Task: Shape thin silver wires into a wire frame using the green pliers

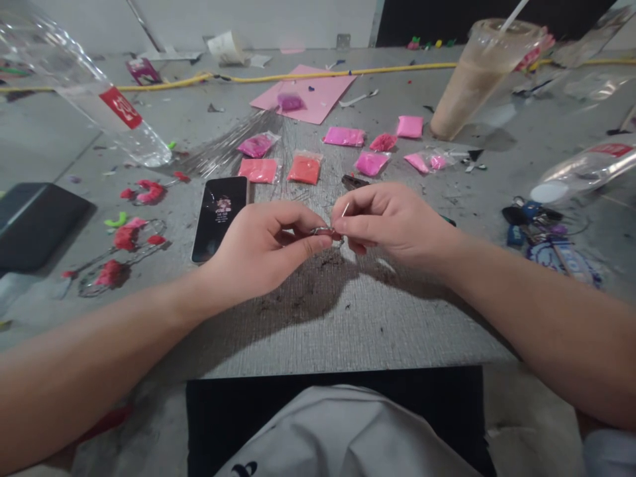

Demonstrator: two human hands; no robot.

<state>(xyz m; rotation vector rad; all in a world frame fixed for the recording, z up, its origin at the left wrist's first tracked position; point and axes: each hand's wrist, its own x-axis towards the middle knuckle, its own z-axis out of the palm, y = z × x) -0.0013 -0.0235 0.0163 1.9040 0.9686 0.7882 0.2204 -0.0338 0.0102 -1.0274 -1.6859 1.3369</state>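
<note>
Over the middle of the table, my left hand [268, 246] pinches a twisted piece of thin metal wire [322, 230] between thumb and fingers. My right hand [390, 222] meets it fingertip to fingertip, closed on the same wire; a short straight end sticks up above its thumb. Fingers hide part of the wire's shape. Just behind the right hand lie dark-jawed pliers [354, 182], mostly covered by it. A phone [218, 215] with its screen lit rests beside my left hand. Beyond it, a bundle of loose straight wires [231, 142] spreads across the tabletop.
Small packets of pink and red clay [304, 167] lie behind my hands. Red clay-and-wire pieces [126, 235] sit at left near a black box [40, 225]. A water bottle [119, 112], a drink cup [477, 79], a second bottle [586, 169] and keys [531, 222] stand or lie around.
</note>
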